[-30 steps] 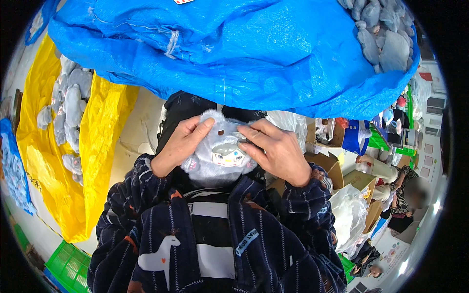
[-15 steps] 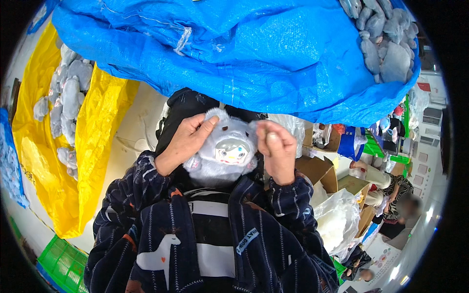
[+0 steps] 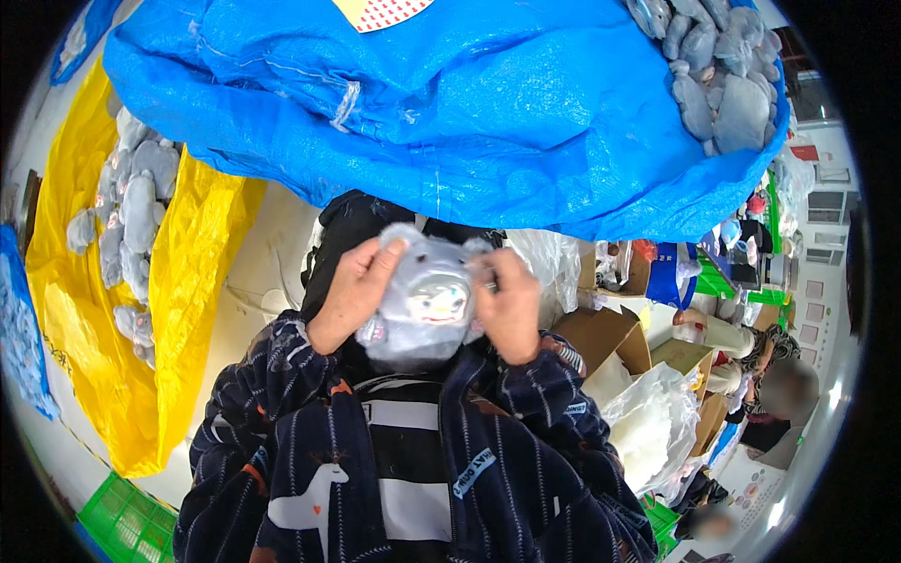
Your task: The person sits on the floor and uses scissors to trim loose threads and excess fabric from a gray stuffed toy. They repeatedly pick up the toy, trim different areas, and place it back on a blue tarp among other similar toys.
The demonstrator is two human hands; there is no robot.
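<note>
A fluffy grey plush toy (image 3: 404,349) with round ears and a glossy doll-like face set in its front lies face up on my lap. On its left, my left hand (image 3: 358,289) holds it, thumb and fingers pinching by the ear. My right hand (image 3: 509,305) is at the toy's right side, with curled fingers close to the face's edge and the right ear. Those fingertips are smeared by motion, and whatever they pinch cannot be made out.
A big blue sheet (image 3: 394,122) spreads ahead, with grey plush pieces (image 3: 741,103) piled at its right end. Similar pieces lie in a yellow sack (image 3: 178,375) at left. Cardboard boxes (image 3: 605,340) and a clear plastic bag (image 3: 648,427) stand at right; a person (image 3: 784,389) is beyond.
My right hand has moved left, from beside the toy to against its right side. The toy and my left hand have shifted slightly. A red-dotted piece now shows at the top edge.
</note>
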